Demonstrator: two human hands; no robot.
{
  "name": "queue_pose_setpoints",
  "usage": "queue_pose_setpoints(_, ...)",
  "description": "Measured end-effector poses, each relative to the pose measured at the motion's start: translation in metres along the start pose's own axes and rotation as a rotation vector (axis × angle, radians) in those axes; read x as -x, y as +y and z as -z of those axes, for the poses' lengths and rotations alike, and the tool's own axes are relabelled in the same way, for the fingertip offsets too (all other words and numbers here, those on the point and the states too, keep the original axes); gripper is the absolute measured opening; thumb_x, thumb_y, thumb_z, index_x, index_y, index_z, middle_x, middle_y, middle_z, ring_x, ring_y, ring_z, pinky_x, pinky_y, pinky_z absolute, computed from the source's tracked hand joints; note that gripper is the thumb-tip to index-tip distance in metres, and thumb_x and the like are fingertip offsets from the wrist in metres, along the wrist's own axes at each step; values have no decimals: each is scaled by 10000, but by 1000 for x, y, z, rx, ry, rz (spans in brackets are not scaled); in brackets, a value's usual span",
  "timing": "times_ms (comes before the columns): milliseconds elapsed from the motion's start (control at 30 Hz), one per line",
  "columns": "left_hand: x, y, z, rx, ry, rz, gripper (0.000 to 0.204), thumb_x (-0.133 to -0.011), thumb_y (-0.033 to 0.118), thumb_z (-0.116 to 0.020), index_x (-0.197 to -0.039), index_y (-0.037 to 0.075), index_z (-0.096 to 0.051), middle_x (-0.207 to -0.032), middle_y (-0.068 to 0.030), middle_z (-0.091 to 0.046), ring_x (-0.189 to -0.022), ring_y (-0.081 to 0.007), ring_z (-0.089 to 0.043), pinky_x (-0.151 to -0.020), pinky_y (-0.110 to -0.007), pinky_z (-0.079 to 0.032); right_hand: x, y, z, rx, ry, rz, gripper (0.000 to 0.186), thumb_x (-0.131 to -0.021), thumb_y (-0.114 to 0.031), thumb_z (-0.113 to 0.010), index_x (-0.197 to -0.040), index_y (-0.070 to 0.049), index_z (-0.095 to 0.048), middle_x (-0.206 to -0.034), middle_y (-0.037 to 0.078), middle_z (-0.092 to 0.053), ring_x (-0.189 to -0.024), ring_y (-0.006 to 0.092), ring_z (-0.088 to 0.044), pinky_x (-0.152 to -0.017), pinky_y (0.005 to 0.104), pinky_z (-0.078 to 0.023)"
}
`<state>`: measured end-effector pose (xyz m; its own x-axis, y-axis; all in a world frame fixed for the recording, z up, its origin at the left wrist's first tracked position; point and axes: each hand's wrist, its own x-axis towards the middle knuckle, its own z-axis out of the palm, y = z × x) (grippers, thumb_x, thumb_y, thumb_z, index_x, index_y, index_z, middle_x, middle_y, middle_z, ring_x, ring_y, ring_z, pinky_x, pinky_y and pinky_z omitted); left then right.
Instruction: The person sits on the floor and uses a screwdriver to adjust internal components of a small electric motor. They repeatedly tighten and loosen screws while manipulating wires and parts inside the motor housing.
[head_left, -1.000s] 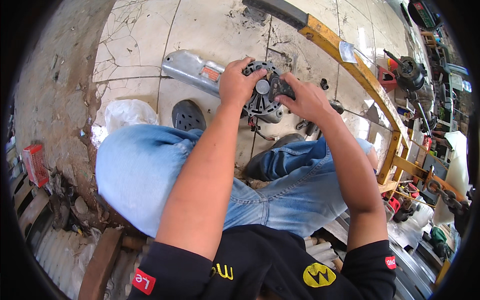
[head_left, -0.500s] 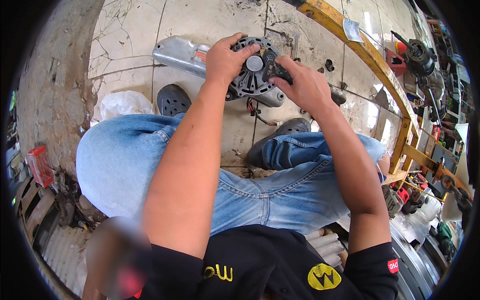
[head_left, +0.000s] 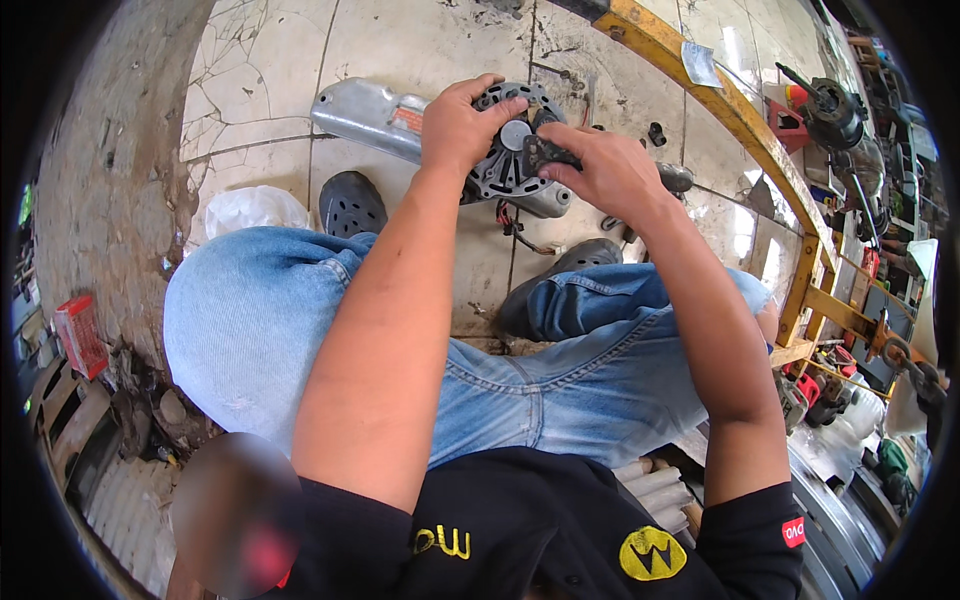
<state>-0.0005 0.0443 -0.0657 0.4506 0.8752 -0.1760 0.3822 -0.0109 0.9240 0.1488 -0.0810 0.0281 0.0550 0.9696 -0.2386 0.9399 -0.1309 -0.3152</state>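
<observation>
A round, slotted grey metal housing [head_left: 495, 180], resembling an alternator, rests on the tiled floor between my feet. My left hand [head_left: 458, 128] grips its upper left rim, thumb over the top near the pale central disc [head_left: 515, 134]. Pinched in my right hand [head_left: 612, 168] is a black plastic piece [head_left: 540, 155], held over the right half of the housing, right beside the disc. Whether the piece touches the housing is hard to tell. From the housing's left side stretches a long silver metal casing [head_left: 360, 112]. A small bundle of wires [head_left: 515, 228] hangs from the near side.
Small dark parts [head_left: 656, 133] and a dark cylinder [head_left: 676, 178] lie on the floor to the right. A yellow metal frame [head_left: 735, 115] curves along that side. A white plastic bag [head_left: 255, 210] sits left of my clog [head_left: 352, 203].
My right hand has tilted the black piece, which now lies flatter and nearer the disc. The housing and my left hand appear slightly lower and farther right in the picture.
</observation>
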Motion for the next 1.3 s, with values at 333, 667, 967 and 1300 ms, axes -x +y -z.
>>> queue_pose_setpoints(333, -5, -5, -3, 38, -42, 11, 600, -764, 456, -856, -1206, 71, -725, -1088, -123, -750, -1019, -209, -687, -907, -319, -511, -1, 8, -3, -57, -17, -60, 392, -903, -384, -694, -1259, -251, -596, -1041, 68, -725, -925, 344, -689, -739, 467, -532)
queue_pose_setpoints(667, -6, -4, 3, 31, -78, -8, 618, -758, 492, -848, -1206, 84, -728, -1106, -130, -748, -1048, -224, -685, -947, -326, -496, -1, 11, -10, -86, 13, -59, 404, -902, -412, -686, -1257, -238, -600, -1036, 79, -725, -914, 361, -686, -724, 478, -527)
queue_pose_setpoints(967, -4, 0, 0, -17, -61, -28, 607, -760, 472, -851, -1212, 87, -724, -1114, -136, -741, -1034, -223, -687, -930, -333, -505, -3, 9, -5, -75, -71, -31, 403, -897, -402, -694, -1255, -240, -606, -1035, 69, -727, -932, 346, -685, -743, 464, -528)
queue_pose_setpoints(1300, -4, -3, 0, -2, -40, -20, 610, -759, 466, -850, -1216, 82, -721, -1121, -138, -740, -1025, -222, -691, -912, -325, -513, -4, 4, -5, -55, -38, -35, 394, -896, -400, -695, -1250, -251, -611, -1032, 73, -726, -944, 347, -684, -743, 465, -529)
